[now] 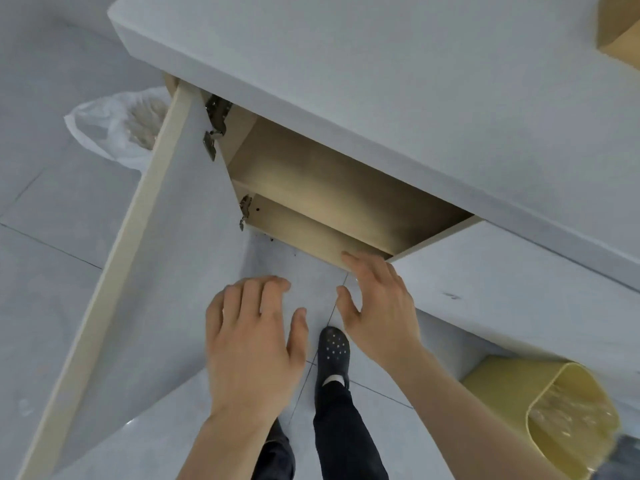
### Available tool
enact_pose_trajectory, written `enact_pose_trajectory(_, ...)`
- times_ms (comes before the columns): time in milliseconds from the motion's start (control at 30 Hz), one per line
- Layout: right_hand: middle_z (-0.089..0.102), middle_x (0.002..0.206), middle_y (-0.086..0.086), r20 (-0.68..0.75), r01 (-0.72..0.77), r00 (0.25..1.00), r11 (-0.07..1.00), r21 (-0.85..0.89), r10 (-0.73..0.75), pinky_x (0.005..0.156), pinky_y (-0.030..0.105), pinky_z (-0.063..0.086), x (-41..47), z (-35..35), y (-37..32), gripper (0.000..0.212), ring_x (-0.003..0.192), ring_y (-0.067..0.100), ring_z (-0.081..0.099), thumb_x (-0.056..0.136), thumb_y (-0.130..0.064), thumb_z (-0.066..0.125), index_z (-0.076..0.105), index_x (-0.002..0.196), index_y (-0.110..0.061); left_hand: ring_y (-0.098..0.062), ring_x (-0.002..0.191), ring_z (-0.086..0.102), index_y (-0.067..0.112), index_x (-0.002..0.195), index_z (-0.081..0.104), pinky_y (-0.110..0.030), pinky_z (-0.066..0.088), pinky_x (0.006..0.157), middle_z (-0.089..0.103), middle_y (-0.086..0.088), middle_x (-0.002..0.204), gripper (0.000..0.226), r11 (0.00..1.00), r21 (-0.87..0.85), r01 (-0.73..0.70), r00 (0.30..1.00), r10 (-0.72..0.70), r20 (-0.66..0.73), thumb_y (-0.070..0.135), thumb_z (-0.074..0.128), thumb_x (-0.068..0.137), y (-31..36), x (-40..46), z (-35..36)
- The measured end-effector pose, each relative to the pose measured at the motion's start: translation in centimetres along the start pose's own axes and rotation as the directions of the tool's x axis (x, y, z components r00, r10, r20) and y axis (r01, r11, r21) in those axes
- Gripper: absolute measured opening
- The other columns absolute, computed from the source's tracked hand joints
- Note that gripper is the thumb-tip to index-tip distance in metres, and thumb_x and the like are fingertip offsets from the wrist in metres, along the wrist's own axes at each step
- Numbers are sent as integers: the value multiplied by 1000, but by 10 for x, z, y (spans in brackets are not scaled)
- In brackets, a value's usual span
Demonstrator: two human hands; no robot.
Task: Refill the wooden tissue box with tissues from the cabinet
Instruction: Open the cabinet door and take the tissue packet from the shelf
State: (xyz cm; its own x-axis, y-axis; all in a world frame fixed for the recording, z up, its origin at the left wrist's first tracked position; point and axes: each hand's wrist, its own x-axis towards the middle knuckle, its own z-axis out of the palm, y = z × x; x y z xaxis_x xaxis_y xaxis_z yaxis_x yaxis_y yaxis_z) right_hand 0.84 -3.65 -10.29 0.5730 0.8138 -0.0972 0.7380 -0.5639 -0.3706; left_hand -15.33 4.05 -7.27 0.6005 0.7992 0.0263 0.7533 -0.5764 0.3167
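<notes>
The cabinet under the grey countertop stands with its left door swung wide. Its two wooden shelves show no tissues from this angle. My left hand hovers flat in front of the opening, fingers spread, holding nothing. My right hand is beside it, fingers apart, with the fingertips at the front edge of the cabinet's bottom board. A corner of the wooden tissue box shows at the top right on the countertop.
A yellow waste bin stands on the floor at the right, below a closed cabinet door. A white plastic bag lies on the tiled floor behind the swung-out door. My foot in a dark shoe is below my hands.
</notes>
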Motion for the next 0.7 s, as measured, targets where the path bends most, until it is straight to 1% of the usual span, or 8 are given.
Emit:
enact_pose_trajectory(100, 63, 141, 8, -67, -33, 997, 999, -8, 32, 94, 49, 60, 29, 23, 22, 48, 119, 31, 66, 91, -28, 68, 61, 138, -19, -27, 113, 57, 18, 124, 60, -43, 40, 109, 65, -1, 122, 40, 997, -78, 0, 1000, 0, -8, 40, 56, 91, 0, 38, 46)
enact_pose_trajectory(200, 57, 147, 7, -102, -44, 994, 999, 14, 46, 93, 51, 60, 67, 47, 42, 50, 120, 31, 65, 93, -27, 64, 57, 142, -21, -27, 120, 55, 18, 133, 55, -41, 36, 112, 60, -1, 134, 48, 992, -127, -18, 1000, 16, -16, 41, 55, 91, -7, 80, 96)
enact_pose_trajectory(333, 57, 144, 4, -171, -81, 982, 997, 14, 83, 95, 49, 58, 119, 75, 66, 50, 127, 31, 60, 94, -30, 62, 55, 143, -24, -27, 129, 51, 19, 140, 51, -42, 35, 114, 56, -3, 142, 52, 987, -154, -39, 999, 35, -27, 40, 57, 92, -16, 138, 154)
enact_pose_trajectory(433, 60, 142, 4, -239, -91, 967, 996, 12, 92, 91, 48, 59, 158, 96, 83, 50, 122, 31, 63, 92, -31, 62, 56, 141, -25, -27, 136, 47, 21, 142, 49, -44, 34, 117, 51, -2, 146, 53, 980, -189, -58, 997, 48, -57, 39, 56, 93, -17, 180, 186)
enact_pose_trajectory(500, 60, 142, 6, -284, -108, 952, 994, 33, 113, 89, 46, 59, 181, 108, 94, 49, 118, 31, 65, 92, -30, 63, 58, 140, -23, -27, 135, 46, 21, 142, 47, -44, 33, 118, 51, -2, 145, 54, 979, -188, -85, 994, 70, -87, 40, 54, 93, -17, 206, 204)
enact_pose_trajectory(567, 60, 140, 5, -332, -131, 931, 988, 85, 152, 91, 45, 57, 201, 119, 104, 48, 116, 29, 65, 89, -27, 65, 60, 137, -24, -29, 130, 48, 22, 142, 47, -43, 34, 115, 52, -4, 141, 54, 979, -172, -112, 989, 92, -117, 41, 54, 92, -17, 230, 221)
enact_pose_trajectory(633, 60, 137, 4, -391, -135, 902, 980, 143, 182, 97, 49, 55, 220, 129, 110, 45, 119, 27, 62, 87, -28, 68, 62, 132, -27, -30, 126, 50, 23, 142, 47, -43, 38, 109, 54, -5, 138, 54, 977, -170, -133, 982, 107, -154, 42, 53, 92, -14, 250, 233)
enact_pose_trajectory(700, 60, 134, 5, -442, -152, 872, 975, 160, 208, 100, 51, 52, 240, 135, 115, 42, 123, 30, 59, 86, -31, 67, 63, 127, -28, -30, 125, 49, 24, 142, 47, -43, 41, 103, 54, -6, 136, 52, 975, -175, -138, 976, 104, -192, 42, 53, 93, -12, 268, 244)
